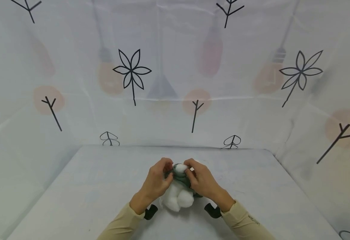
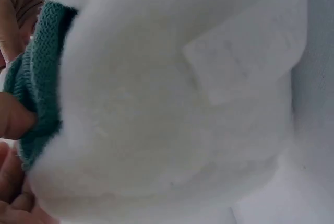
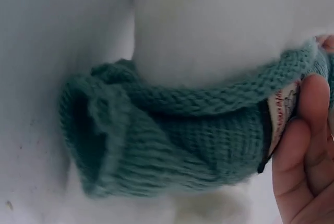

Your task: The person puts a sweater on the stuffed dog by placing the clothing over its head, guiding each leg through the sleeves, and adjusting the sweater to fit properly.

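Observation:
A white plush toy (image 1: 178, 199) lies on the table between both hands, with a green knitted sweater (image 1: 181, 180) bunched around its upper part. My left hand (image 1: 156, 178) pinches the sweater's edge on the left; in the left wrist view its thumb (image 2: 14, 117) presses the knit. From the other side, my right hand (image 1: 203, 179) grips the sweater near a sewn-on label (image 3: 282, 109). A sleeve (image 3: 99, 140) hangs with its dark opening showing in the right wrist view. White plush (image 1: 180, 168) pokes up through the collar. A cloth tag (image 2: 250, 46) sticks out from the body.
The white table (image 1: 108, 186) spreads around the toy. Behind it and at both sides hang pale curtains (image 1: 175, 123) printed with plants and lamps. Black wrist camera mounts (image 1: 151, 212) show under the forearms.

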Demonstrator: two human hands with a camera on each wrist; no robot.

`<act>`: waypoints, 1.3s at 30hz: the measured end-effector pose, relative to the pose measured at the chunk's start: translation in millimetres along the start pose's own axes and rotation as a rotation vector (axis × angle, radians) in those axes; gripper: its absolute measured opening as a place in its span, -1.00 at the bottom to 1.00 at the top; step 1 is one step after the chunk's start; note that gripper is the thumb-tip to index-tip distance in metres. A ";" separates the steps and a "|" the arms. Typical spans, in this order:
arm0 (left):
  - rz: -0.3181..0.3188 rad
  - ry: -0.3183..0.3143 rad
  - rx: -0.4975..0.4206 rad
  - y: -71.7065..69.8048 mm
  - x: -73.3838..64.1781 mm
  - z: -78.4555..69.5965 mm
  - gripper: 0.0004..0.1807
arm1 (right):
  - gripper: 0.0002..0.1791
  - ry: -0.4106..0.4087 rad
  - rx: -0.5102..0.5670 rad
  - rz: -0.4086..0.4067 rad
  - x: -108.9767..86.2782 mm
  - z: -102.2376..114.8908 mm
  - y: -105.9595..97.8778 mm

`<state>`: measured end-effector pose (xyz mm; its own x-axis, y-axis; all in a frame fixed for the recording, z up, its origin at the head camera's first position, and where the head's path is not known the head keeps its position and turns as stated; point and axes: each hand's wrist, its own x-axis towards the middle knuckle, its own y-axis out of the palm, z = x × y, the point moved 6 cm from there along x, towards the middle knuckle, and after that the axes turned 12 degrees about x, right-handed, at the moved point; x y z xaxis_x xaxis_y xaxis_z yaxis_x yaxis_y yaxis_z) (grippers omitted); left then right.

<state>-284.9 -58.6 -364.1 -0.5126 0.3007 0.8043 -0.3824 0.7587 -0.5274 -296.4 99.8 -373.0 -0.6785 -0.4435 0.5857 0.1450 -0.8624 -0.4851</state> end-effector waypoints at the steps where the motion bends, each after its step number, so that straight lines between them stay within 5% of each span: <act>1: 0.011 -0.023 0.008 0.8 -0.2 0.9 -0.56 | -0.82 0.030 0.055 -0.005 -0.3 -2.4 -0.2; 6: 0.114 -0.130 0.060 5.5 -3.3 6.9 -0.57 | -0.85 0.070 0.157 0.007 -1.4 -7.3 -0.5; 14: 0.216 -0.275 -0.075 12.7 -12.2 18.4 -0.76 | -0.74 -0.008 -0.051 0.034 -4.0 1.0 -2.5; 18: 0.209 -0.277 -0.094 14.4 -11.3 18.6 -0.75 | -0.71 -0.074 -0.167 0.036 -2.6 4.9 -1.1; 25: 0.219 -0.234 0.184 15.0 -11.1 9.4 -0.72 | -0.73 -0.228 -0.140 -0.052 -3.0 11.2 -2.1; 28: 0.222 -0.227 0.235 14.1 -10.1 6.8 -0.74 | -0.74 -0.248 -0.096 -0.071 -2.8 10.7 -1.8; 34: 0.222 -0.256 0.186 13.9 -10.7 10.5 -0.66 | -0.68 -0.174 -0.026 -0.064 -2.2 4.3 -1.1; 39: 0.141 -0.178 0.114 8.4 -5.9 5.2 -0.54 | -0.59 -0.058 0.072 -0.027 -2.5 4.8 -1.0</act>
<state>-289.1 -57.0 -374.7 -0.6907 0.2848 0.6647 -0.3765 0.6431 -0.6668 -291.3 100.6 -370.9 -0.6400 -0.4316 0.6357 0.1800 -0.8885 -0.4221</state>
